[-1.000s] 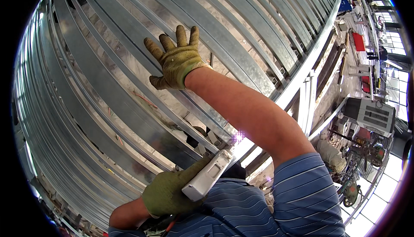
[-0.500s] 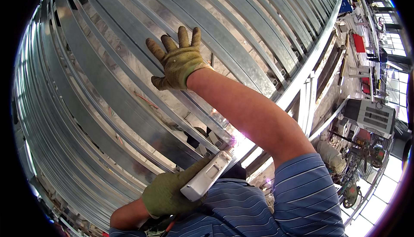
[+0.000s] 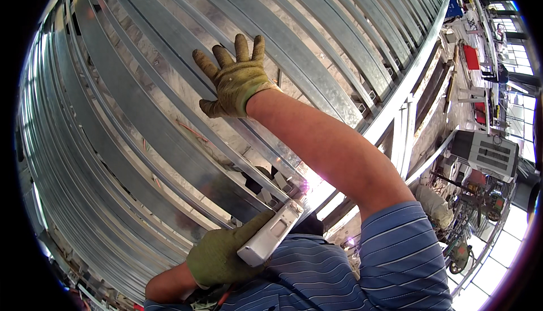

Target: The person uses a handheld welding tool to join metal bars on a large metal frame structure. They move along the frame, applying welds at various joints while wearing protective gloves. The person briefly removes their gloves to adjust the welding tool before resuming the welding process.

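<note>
My left hand (image 3: 218, 259), in a dirty green work glove, is closed around a grey, box-shaped hand tool (image 3: 271, 233) low in front of my body. Just past the tool's upper end a bright white-purple glare (image 3: 308, 185) with a few sparks shines at the frame's near edge; the exact contact point is lost in it. Farther forward, my right hand (image 3: 240, 82), gloved alike, lies palm down with fingers spread across the long metal tubes (image 3: 198, 56), holding nothing. My right forearm crosses above the glare and hides part of the frame.
Many parallel galvanized tubes (image 3: 107, 84) with gaps between them fill the left and centre. A bright edge rail (image 3: 421, 50) bounds them on the right. Beyond stand a grey machine cabinet (image 3: 489, 155), a red panel (image 3: 470, 57) and cluttered equipment (image 3: 464, 254). An orange strip (image 3: 194, 133) lies below the tubes.
Both hands stay almost in place; the left hand and its tool have shifted very slightly. The glare continues at the same spot.
</note>
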